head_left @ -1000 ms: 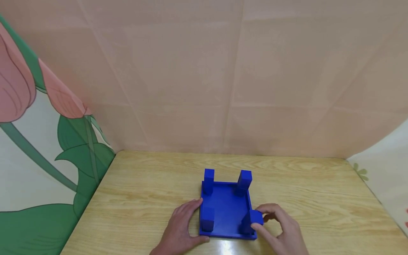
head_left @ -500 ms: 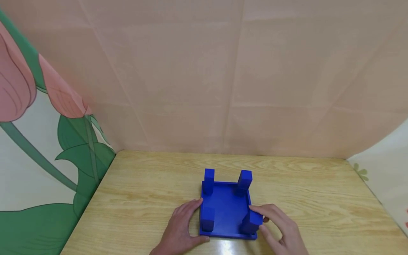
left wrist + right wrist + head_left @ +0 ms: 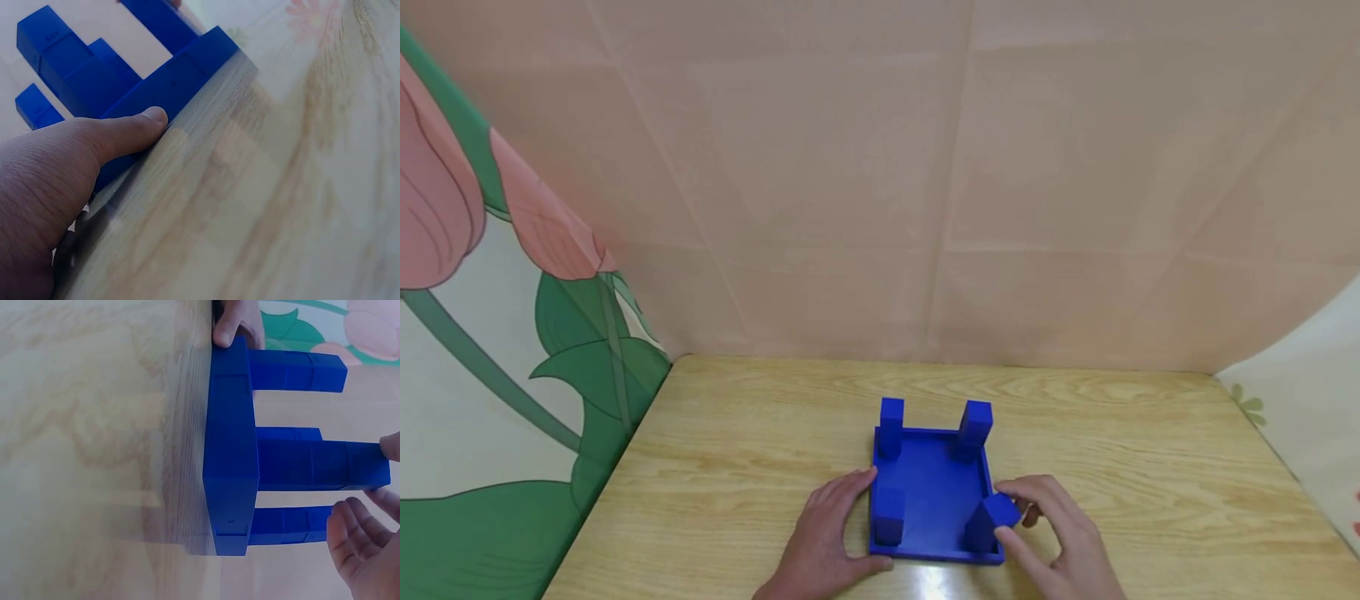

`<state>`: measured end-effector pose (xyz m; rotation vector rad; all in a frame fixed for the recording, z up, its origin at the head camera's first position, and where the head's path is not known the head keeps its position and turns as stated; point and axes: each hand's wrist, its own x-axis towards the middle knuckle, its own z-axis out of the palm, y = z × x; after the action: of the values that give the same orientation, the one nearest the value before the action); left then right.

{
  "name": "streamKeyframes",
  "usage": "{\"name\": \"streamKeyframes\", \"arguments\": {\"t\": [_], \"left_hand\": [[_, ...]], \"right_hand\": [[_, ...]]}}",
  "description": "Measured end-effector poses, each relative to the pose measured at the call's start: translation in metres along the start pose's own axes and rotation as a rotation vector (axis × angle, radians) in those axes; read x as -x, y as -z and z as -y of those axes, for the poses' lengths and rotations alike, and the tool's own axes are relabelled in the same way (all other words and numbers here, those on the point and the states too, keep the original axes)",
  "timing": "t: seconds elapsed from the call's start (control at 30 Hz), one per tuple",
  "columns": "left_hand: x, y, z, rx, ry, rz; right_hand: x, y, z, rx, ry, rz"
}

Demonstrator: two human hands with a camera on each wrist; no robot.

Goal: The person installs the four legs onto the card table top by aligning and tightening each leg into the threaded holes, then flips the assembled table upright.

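A blue square tray with raised edges lies on the table, with an upright square post at each corner. My left hand grips its near-left corner, thumb on the front edge and fingers along the left side. In the left wrist view the thumb presses the tray's outer wall. My right hand pinches the top of the near-right post between thumb and fingers. That post's top is turned out of line with the tray's edges. In the right wrist view, the same post stands out from the tray wall.
The far-left post, far-right post and near-left post stand within the tray's corners. Under it is a wood-grain table. A pinkish cloth hangs behind, with a flower-patterned cloth at left.
The right fingers shifted round the near-right post's top and back, and the post's top has turned from square to angled. The left hand and the tray have stayed put.
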<state>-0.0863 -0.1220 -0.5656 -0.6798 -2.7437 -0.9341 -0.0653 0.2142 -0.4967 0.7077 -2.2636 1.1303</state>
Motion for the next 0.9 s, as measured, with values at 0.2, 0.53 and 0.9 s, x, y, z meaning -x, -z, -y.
{"name": "streamKeyframes", "arguments": {"t": [0.2, 0.53, 0.9], "left_hand": [[-0.001, 0.0, 0.0, 0.0, -0.001, -0.001], [0.001, -0.001, 0.001, 0.002, -0.015, -0.033], [0.0, -0.001, 0.001, -0.004, -0.003, -0.011]], "right_hand": [[-0.002, 0.0, 0.005, 0.021, -0.052, -0.028], [0.0, -0.006, -0.001, -0.014, 0.007, -0.097], [0.002, -0.003, -0.005, -0.035, 0.05, 0.022]]}}
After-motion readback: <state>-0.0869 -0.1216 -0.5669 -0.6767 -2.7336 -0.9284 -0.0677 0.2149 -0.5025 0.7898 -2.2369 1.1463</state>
